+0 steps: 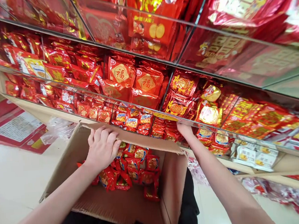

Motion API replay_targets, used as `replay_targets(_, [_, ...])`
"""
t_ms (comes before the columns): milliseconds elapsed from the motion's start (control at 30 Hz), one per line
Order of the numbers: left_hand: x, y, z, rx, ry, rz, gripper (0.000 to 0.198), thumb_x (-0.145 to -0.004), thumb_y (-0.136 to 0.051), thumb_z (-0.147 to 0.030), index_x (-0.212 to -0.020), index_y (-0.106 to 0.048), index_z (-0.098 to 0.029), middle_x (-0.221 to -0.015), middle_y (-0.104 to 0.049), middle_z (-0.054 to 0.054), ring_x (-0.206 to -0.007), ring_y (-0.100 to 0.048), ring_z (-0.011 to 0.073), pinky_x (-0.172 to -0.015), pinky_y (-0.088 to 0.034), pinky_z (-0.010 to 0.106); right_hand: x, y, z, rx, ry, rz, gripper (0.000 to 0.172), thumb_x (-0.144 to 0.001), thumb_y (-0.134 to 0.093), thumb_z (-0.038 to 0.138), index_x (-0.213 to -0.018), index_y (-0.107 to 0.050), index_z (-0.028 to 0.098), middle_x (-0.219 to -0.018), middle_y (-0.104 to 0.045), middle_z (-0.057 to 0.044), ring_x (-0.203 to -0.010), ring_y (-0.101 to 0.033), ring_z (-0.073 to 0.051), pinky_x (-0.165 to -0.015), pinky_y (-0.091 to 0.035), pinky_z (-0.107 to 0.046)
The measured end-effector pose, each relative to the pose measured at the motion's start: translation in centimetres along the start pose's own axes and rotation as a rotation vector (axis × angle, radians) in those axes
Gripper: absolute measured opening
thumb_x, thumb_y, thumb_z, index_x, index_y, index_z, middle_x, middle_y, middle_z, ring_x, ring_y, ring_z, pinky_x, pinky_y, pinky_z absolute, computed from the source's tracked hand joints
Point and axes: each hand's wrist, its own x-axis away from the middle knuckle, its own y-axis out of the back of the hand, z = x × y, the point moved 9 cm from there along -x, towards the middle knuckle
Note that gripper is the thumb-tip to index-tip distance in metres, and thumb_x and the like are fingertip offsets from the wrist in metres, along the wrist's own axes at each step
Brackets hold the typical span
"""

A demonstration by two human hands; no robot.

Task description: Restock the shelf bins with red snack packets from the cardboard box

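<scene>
My left hand [102,147] is closed over the far rim of an open cardboard box [169,185], fingers bent across its edge. Inside the box lie several small red-wrapped snack packets [132,163], loosely heaped toward the far side. My right hand [185,130] reaches into the low shelf compartment past the box's right corner. Its fingers are hidden among the goods and the shelf front, so what it touches is unclear. Beside it are stacked small red packets [165,129] on the left and round-printed red packets [205,134] on the right.
Clear shelf fronts and dividers [174,65] separate larger red bags [147,80] above. White packets [255,154] sit at the lower right. A red carton [21,128] and a crumpled plastic bag [58,129] are at the left. Plastic-wrapped goods [278,192] lie under the shelf.
</scene>
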Motion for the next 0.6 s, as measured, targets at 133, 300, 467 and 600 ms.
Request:
replay_targets(133, [2.2, 1.3, -0.5, 0.201, -0.022, -0.081, 0.028, -0.079, -0.05, -0.028, -0.104, -0.056, -0.017, -0.114, -0.055, 0.014, -0.12, -0.036, 0.0318, -0.101, -0.023, 0.053, 6.0, 3.2, -1.4, -0.06, -0.037, 0.036, 0.026, -0.086, -0.047, 0.035, -0.091, -0.062, 0.015, -0.101, -0.062, -0.009, -0.099, -0.055, -0.022, -0.088, -0.042, -0.04])
replay_targets(300, [7.1, -5.9, -0.6, 0.752, 0.358, 0.268, 0.016, -0.073, -0.055, -0.034, -0.082, -0.051, -0.021, -0.087, -0.061, 0.007, -0.087, -0.057, 0.0235, -0.082, -0.043, 0.039, 17.7, 9.1, -0.3, -0.192, 0.009, -0.166, 0.023, -0.084, -0.046, 0.038, -0.081, -0.06, 0.02, -0.11, -0.059, -0.011, -0.106, -0.051, -0.024, -0.094, -0.036, -0.043])
replay_targets(467, [6.8, -12.1, -0.3, 0.866, 0.683, 0.31, 0.026, -0.066, -0.061, -0.041, -0.072, -0.042, -0.024, -0.065, -0.056, -0.001, -0.059, -0.057, 0.0202, -0.062, -0.043, 0.034, 25.7, 9.4, 5.7, -0.284, 0.193, -0.148, 0.014, -0.08, -0.052, 0.02, -0.087, -0.062, 0.028, -0.104, -0.059, -0.008, -0.106, -0.049, -0.026, -0.091, -0.036, -0.048])
replay_targets(600, [6.4, -12.8, -0.2, 1.03, 0.837, 0.275, 0.034, -0.06, -0.066, -0.042, -0.071, -0.039, -0.024, -0.059, -0.053, -0.005, -0.051, -0.057, 0.0172, -0.054, -0.042, 0.031, 27.0, 4.0, 8.9, -0.496, 0.19, 0.223, 0.015, -0.081, -0.053, 0.021, -0.085, -0.065, 0.027, -0.09, -0.065, -0.006, -0.094, -0.056, -0.024, -0.084, -0.044, -0.043])
